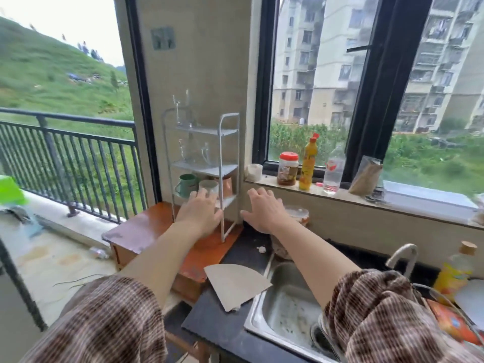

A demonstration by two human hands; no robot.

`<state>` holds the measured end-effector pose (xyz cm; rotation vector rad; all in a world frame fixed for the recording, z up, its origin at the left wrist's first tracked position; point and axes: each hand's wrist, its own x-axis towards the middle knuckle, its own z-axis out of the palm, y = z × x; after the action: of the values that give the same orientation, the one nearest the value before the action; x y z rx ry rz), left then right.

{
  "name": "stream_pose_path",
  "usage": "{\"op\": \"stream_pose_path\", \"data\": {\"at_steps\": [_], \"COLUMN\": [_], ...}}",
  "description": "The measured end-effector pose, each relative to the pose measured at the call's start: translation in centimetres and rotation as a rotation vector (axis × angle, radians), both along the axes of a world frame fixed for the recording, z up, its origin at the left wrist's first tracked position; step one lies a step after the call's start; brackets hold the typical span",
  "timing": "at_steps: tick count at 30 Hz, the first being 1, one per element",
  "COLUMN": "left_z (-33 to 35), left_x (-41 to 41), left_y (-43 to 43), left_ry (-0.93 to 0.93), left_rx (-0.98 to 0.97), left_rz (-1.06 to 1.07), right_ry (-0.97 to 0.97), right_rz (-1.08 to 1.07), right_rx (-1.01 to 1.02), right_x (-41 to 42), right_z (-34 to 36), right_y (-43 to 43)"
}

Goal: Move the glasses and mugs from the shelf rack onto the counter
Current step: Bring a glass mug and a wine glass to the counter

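Where left hand (200, 214) hovers, pale mug (208, 188) stands beyond.

White three-tier shelf rack (207, 168): painted metal, matt. Clear tall glasses (183, 111) on the upper tiers: smooth glass. Green mug (186, 184) matt, copper-coloured mug (228, 185) glossy. Red-brown wooden cabinet top (146, 226) lacquered, shiny. Dark surface (241, 258) matt. Steel sink (285, 310) dull, stained. Beige fan-shaped card (234, 284): matt paper.
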<state>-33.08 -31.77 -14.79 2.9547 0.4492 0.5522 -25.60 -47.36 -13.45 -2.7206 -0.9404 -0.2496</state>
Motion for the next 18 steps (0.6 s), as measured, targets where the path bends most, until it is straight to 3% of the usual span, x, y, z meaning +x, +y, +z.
{"op": "stream_pose_path", "data": {"at_steps": [10, 18], "left_z": [5.5, 9.3], "left_x": [9.6, 19.7], "left_y": [14.7, 28.4], "left_ry": [-0.118, -0.214], "left_rx": [-0.061, -0.16], "left_rz": [0.073, -0.025], "right_ry": [-0.132, -0.185], "right_rz": [0.101, 0.051], "right_rx": [0.068, 0.196], "right_x": [10.2, 19.3], "right_z": [5.8, 10.8], "right_y": [14.7, 27.5]}}
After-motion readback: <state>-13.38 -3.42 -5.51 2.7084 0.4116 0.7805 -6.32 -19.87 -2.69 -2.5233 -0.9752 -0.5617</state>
